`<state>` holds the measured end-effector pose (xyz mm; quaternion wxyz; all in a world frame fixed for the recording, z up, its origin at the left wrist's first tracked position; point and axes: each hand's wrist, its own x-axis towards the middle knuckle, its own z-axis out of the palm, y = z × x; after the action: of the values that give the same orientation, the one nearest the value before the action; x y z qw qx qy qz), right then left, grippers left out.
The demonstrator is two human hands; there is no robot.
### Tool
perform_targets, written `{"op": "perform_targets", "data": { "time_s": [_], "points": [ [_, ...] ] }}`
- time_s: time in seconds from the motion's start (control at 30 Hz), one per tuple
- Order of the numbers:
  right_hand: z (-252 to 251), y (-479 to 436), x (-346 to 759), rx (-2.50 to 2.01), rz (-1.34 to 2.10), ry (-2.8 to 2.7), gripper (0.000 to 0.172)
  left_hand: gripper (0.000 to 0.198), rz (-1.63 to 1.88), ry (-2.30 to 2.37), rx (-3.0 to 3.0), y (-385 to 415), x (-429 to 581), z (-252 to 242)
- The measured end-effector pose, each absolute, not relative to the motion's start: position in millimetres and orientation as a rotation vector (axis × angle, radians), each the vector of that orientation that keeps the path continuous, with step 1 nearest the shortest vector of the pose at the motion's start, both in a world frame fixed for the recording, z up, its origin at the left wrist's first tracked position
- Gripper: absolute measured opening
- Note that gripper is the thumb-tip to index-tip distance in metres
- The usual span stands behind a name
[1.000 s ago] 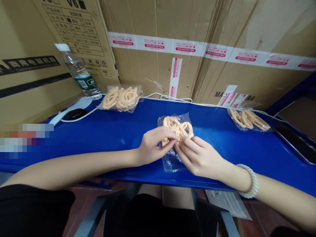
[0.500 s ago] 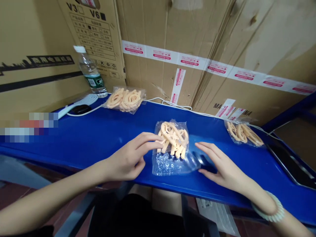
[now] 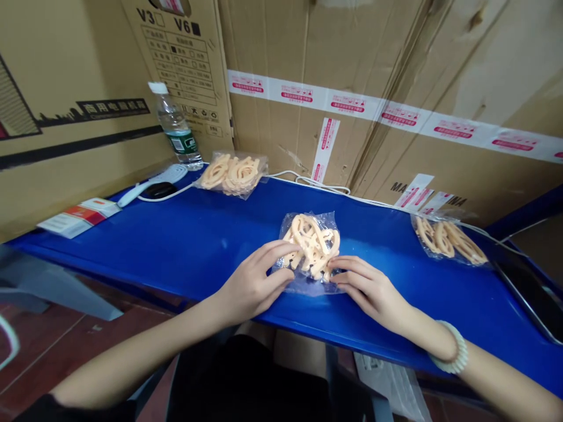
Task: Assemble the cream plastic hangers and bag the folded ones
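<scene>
A clear plastic bag (image 3: 314, 287) with peach-coloured looped pieces (image 3: 310, 240) in it lies flat near the front edge of the blue table. My left hand (image 3: 259, 278) is at its left side, fingers curled over the pieces and thumb lower down at the bag's edge. From the right, my right hand (image 3: 372, 287) has its bent fingertips on the bag's lower right side; a pale beaded bracelet is on that wrist. Both hands appear to grip the plastic, though the exact contact under the fingertips is hidden.
Similar bagged loops (image 3: 235, 173) lie at the back left, and another bag (image 3: 448, 240) at the right. A water bottle (image 3: 178, 129), white handled object (image 3: 153, 181), small box (image 3: 81, 217) and dark phone-like slab (image 3: 532, 299) surround the blue table (image 3: 167, 252). Cardboard stands behind.
My right hand has moved left from beside the bag onto it. My left hand has shifted slightly right, its thumb now at the bag. Less of the bag's lower part shows.
</scene>
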<state>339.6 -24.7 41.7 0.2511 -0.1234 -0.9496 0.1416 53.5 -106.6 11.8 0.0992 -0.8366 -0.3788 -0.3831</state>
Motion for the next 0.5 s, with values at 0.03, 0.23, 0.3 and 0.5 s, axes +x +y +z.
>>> {"op": "perform_targets", "data": {
  "time_s": [0.03,0.23,0.3,0.5],
  "points": [
    [42,-25,341,-0.34,0.432,-2.594,0.023,0.013,-1.117,-1.094,-2.475,-109,53,13],
    [47,-34,341,-0.317,0.636,-2.651,0.024,0.015,-1.057,-0.849,-2.549,-125,54,15],
    [49,-38,339,-0.301,0.683,-2.645,0.023,0.013,-1.114,-0.838,-2.548,-129,53,13],
    [51,-49,333,-0.325,0.774,-2.629,0.017,0.015,-1.262,-0.975,-2.583,-142,56,1]
  ]
}}
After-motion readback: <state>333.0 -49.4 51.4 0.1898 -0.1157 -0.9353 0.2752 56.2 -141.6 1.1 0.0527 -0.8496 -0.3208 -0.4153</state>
